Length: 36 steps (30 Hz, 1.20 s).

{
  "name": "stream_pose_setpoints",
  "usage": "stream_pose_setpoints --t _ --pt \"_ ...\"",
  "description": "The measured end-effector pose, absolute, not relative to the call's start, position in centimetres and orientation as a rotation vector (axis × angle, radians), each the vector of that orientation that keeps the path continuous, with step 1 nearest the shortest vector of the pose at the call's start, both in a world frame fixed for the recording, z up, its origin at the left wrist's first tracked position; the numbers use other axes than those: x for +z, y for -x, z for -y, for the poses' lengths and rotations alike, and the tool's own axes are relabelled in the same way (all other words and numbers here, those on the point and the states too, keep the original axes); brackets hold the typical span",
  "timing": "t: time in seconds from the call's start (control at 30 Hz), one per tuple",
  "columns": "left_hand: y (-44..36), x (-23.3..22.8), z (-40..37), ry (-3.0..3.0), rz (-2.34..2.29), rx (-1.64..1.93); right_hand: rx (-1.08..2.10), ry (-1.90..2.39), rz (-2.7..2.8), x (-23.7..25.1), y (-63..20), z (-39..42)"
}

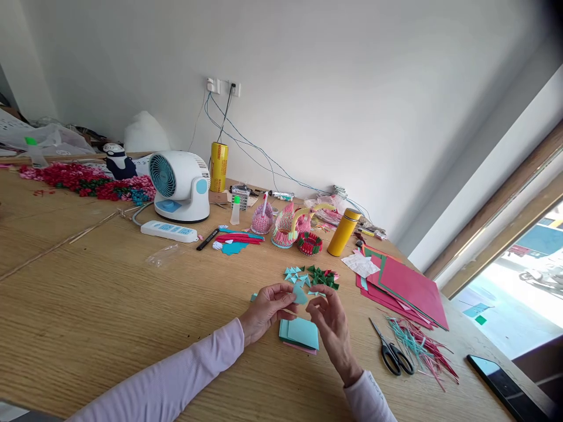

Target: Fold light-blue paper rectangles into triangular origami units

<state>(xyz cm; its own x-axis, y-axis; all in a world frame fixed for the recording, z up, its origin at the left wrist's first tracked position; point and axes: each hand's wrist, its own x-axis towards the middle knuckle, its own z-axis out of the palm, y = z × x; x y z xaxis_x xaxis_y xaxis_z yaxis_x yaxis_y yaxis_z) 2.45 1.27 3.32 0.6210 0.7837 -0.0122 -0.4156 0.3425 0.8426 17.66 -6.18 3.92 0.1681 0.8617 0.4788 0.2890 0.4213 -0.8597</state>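
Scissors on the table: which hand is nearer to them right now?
Right. The right hand is just left of the scissors; the left hand is farther left, beyond the teal paper stack.

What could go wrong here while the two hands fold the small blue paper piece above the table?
1. The fan faces the table; if it blows, the small folded triangles and the paper stack might scatter.
2. The scissors lie near the right hand; a careless sleeve could perhaps catch them.
3. The blue paper piece, pinched between the left hand and the right, looks tiny and may slip.
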Motion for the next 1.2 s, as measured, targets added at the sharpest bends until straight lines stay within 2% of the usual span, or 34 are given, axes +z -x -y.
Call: stream_pose_setpoints --t 0.1,0.23,0.5,0.67,1.2 --pt "-2.3 3.3 -1.2 -0.898 -0.414 0.687 0.452 1.107 1.581 4.3 -18.4 6.0" --pt "-2.2 3.6 -0.9 -0.901 -0.398 0.576 0.457 1.179 1.645 4.0 -19.1 5.6" --pt "-2.5 3.7 -1.3 -1.42 -0.555 0.838 0.47 1.335 1.517 2.8 -18.8 5.2" --pt "-2.6 3.4 -1.5 -1.271 -0.568 0.911 0.643 1.178 1.389 2.7 -18.5 5.1" --pt "-2.5 3.8 -0.7 -1.087 -0.552 0.787 0.628 1.215 1.236 3.1 -18.1 5.3"
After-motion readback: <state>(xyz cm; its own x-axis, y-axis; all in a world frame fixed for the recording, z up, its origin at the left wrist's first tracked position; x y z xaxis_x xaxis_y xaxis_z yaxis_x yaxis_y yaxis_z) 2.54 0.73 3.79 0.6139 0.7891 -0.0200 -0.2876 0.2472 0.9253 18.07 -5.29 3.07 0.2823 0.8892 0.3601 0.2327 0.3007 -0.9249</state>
